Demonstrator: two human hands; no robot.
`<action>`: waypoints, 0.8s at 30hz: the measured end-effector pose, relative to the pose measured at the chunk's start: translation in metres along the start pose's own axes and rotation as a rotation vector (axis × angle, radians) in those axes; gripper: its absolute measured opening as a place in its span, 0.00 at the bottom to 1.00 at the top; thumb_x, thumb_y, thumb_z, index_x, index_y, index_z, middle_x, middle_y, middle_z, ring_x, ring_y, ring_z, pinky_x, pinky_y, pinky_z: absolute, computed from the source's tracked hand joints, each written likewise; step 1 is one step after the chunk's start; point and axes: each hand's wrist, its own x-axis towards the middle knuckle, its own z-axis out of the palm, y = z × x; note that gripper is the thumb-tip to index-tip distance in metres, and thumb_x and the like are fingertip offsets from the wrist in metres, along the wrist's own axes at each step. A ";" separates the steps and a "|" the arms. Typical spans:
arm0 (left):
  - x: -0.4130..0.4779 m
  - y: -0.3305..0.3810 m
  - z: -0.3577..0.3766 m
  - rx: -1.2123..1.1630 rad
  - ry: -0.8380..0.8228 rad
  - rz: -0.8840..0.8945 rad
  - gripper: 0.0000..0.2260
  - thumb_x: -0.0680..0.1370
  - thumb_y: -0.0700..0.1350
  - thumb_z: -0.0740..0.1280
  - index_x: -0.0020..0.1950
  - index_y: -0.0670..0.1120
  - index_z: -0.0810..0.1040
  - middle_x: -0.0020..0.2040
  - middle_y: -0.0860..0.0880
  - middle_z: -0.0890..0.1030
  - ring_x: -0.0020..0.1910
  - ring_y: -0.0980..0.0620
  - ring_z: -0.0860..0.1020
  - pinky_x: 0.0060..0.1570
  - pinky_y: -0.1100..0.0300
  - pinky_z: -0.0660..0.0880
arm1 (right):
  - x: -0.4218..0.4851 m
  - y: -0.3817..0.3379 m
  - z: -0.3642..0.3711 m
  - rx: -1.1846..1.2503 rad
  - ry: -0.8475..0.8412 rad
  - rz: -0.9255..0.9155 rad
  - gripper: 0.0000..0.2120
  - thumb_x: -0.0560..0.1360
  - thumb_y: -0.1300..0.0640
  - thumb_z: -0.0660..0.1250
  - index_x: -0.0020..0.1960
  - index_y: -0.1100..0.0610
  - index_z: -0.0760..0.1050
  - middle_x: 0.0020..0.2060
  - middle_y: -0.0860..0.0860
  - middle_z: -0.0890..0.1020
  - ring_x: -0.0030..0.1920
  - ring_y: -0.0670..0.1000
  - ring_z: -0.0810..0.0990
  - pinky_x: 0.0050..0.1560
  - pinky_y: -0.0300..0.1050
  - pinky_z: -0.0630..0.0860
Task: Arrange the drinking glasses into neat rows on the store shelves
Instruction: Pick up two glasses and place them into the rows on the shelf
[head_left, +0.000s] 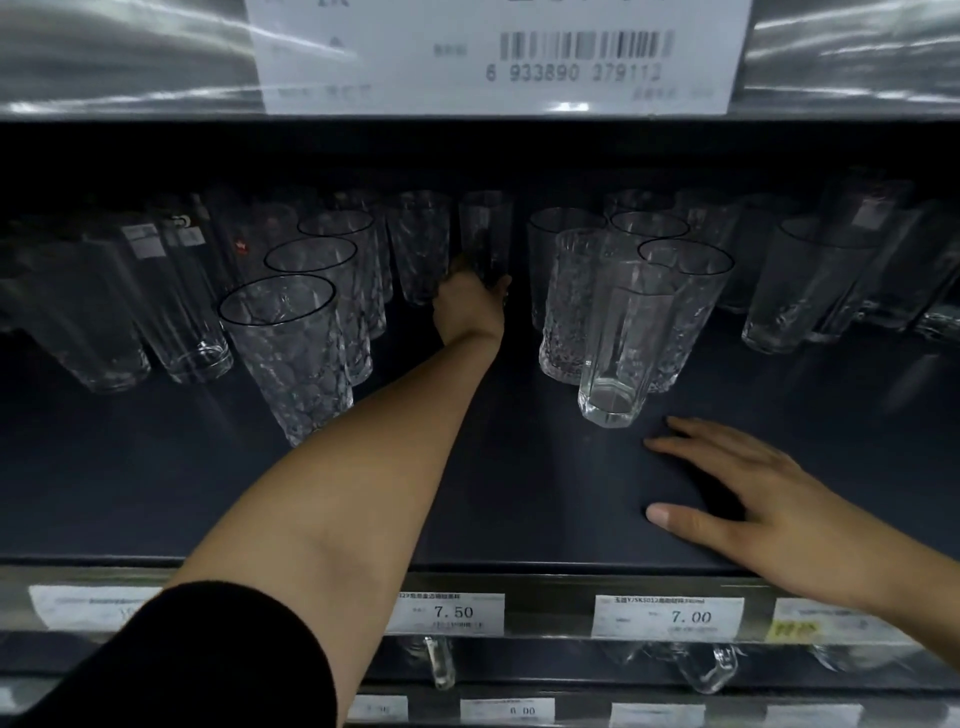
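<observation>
Deep in the dark shelf (519, 493), my left hand (470, 304) grips the base of a tall clear glass (485, 234) that stands upright near the back. My right hand (753, 499) rests flat on the shelf floor near the front, fingers spread and holding nothing. Just beyond its fingertips stands a tall faceted glass (623, 343). Behind that glass is a cluster of textured tumblers (571, 291). A row of patterned tumblers (291, 353) runs from front to back on the left of my forearm.
Plain tall glasses with labels (176, 301) stand at the far left, more glasses (800, 291) at the far right. The shelf above (493, 57) hangs low with a barcode tag. Price tags (670, 617) line the front rail; more glassware sits on the shelf below.
</observation>
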 end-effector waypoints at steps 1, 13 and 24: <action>0.001 0.000 0.000 0.003 -0.001 -0.002 0.23 0.77 0.54 0.71 0.64 0.40 0.77 0.58 0.41 0.82 0.57 0.42 0.81 0.45 0.55 0.75 | 0.000 0.000 0.000 -0.002 -0.003 0.001 0.42 0.60 0.17 0.49 0.72 0.31 0.59 0.75 0.32 0.54 0.76 0.36 0.48 0.76 0.39 0.46; 0.015 -0.005 0.010 -0.011 -0.064 0.008 0.21 0.77 0.53 0.70 0.64 0.41 0.76 0.60 0.41 0.81 0.58 0.43 0.80 0.47 0.57 0.73 | -0.003 0.000 0.000 0.013 0.009 0.008 0.42 0.61 0.18 0.50 0.72 0.31 0.61 0.75 0.33 0.56 0.76 0.36 0.50 0.78 0.42 0.48; 0.015 -0.004 0.006 0.019 -0.110 -0.024 0.20 0.77 0.52 0.71 0.62 0.40 0.77 0.60 0.41 0.81 0.59 0.42 0.80 0.49 0.56 0.74 | -0.002 -0.003 -0.001 0.015 0.022 0.007 0.41 0.61 0.19 0.51 0.71 0.31 0.62 0.75 0.33 0.56 0.76 0.36 0.50 0.75 0.37 0.45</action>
